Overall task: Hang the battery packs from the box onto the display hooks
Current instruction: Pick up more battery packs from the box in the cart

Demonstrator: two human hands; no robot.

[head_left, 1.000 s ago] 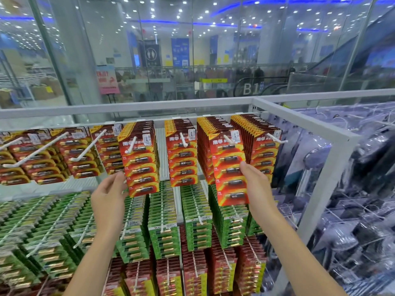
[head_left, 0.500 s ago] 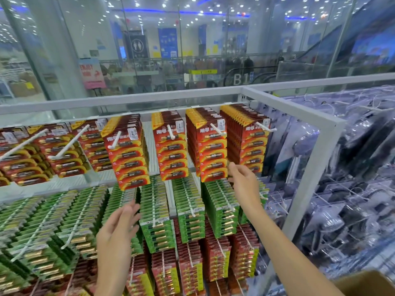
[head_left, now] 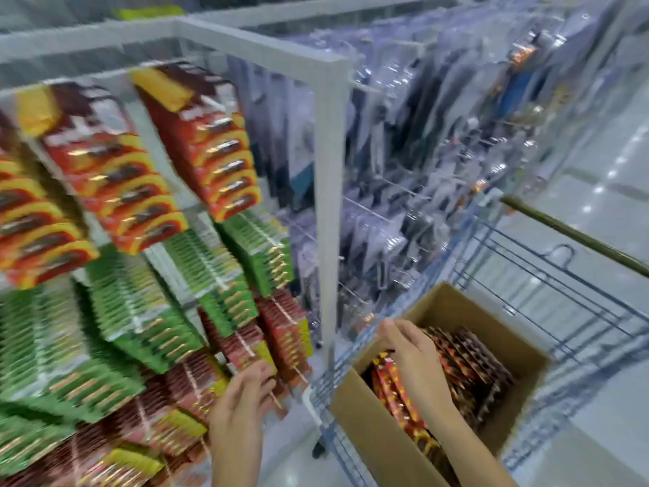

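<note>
While the rack (head_left: 328,142) at left is thick with hung packs (head_left: 217,152), the box (head_left: 368,427) at near right holds many battery packs (head_left: 467,360). The right hand (head_left: 414,353) curls onto them, grip unclear; the left hand (head_left: 242,405) hovers relaxed, empty.

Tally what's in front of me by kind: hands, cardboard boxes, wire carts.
hands: 2, the left hand and the right hand
cardboard box: 1
wire cart: 1
total: 4
</note>
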